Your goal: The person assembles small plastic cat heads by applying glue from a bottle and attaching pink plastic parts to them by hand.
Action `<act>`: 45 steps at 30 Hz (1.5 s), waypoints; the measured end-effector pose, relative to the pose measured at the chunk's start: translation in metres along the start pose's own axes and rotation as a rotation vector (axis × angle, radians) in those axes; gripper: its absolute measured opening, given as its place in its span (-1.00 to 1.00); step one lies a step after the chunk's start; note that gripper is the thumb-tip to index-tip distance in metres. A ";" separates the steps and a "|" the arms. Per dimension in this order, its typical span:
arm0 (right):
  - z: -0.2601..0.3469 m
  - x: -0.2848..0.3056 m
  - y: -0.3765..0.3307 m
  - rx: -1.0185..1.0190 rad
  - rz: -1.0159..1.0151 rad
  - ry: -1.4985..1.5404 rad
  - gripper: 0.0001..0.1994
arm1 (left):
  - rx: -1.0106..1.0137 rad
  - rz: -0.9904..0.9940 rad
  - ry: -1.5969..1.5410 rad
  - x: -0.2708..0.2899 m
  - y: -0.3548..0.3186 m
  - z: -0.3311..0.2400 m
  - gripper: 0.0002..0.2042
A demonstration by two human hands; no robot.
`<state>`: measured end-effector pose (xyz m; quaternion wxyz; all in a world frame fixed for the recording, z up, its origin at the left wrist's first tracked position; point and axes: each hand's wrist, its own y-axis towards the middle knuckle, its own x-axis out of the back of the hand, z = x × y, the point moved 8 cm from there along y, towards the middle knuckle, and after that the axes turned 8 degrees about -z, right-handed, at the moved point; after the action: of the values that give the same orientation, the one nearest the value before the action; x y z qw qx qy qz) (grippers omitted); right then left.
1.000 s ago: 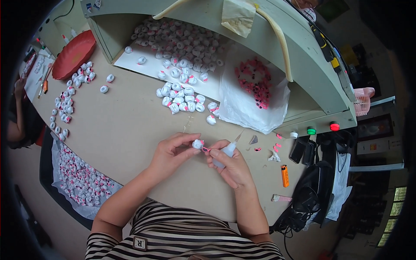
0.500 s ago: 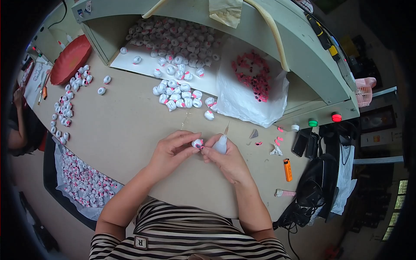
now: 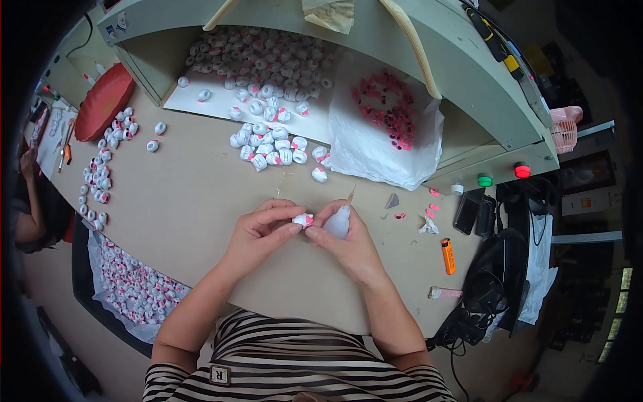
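Lighter (image 3: pixel 448 256) rightward, left hand (image 3: pixel 260 234) pinching white piece (image 3: pixel 303 220), right hand (image 3: pixel 353 251) clasping bottle (image 3: pixel 337 223), heap (image 3: pixel 268 63) beyond

Cannot see all of the small white-and-pink piece (image 3: pixel 303 220), partly covered by left fingers (image 3: pixel 284 234), nor the base of the squeeze bottle (image 3: pixel 338 222), behind right fingers (image 3: pixel 325 238). Cannot tell apart the dim pieces (image 3: pixel 261 57) deep in the shelf (image 3: pixel 139 74). Cannot see the whole co-worker (image 3: pixel 30 226), cut off at left.

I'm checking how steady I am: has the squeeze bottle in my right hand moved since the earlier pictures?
Yes: against the grey chip on the table, the squeeze bottle in the right hand has shifted left, its nozzle now farther from the chip.
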<state>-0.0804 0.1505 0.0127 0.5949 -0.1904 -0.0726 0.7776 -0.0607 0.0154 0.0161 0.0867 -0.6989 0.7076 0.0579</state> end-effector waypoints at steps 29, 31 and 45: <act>0.011 0.009 -0.005 0.211 -0.129 -0.274 -0.73 | -0.417 -0.396 0.772 0.068 0.033 -0.071 -0.73; 0.010 0.006 -0.007 0.221 -0.086 -0.224 -0.73 | -0.387 -0.248 0.857 0.047 0.045 -0.054 -0.74; 0.030 0.021 -0.026 0.415 -0.247 0.003 -0.64 | 0.311 -0.133 -0.308 0.028 0.009 0.004 -0.69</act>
<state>-0.0733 0.1809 0.0446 0.7120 -0.0548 0.0669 0.6969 -0.0698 -0.0112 0.0064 0.3039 -0.7051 0.6389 0.0482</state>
